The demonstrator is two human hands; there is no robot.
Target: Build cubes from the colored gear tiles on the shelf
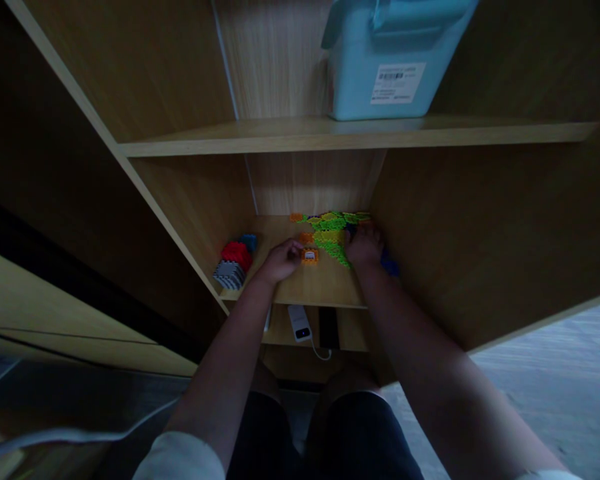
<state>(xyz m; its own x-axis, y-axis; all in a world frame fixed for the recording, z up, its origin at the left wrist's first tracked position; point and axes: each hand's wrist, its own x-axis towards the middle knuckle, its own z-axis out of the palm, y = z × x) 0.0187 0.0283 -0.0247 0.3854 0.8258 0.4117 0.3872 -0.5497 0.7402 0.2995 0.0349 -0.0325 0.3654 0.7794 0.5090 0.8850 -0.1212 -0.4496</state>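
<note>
A sheet of joined plastic tiles, mostly green (334,235) with yellow and orange ones, lies on a low wooden shelf (315,287) inside a cabinet. My left hand (281,260) is curled, its fingertips at an orange tile (309,255) at the sheet's near left edge. My right hand (364,247) rests palm down on the right side of the sheet, fingers bent over the tiles. A blue piece (390,265) lies just right of that hand.
Red, blue and grey striped tile stacks (235,261) sit at the shelf's left. A white device with a cable (300,322) lies on the shelf below. A light blue lidded bin (390,57) stands on the upper shelf. Cabinet walls close in both sides.
</note>
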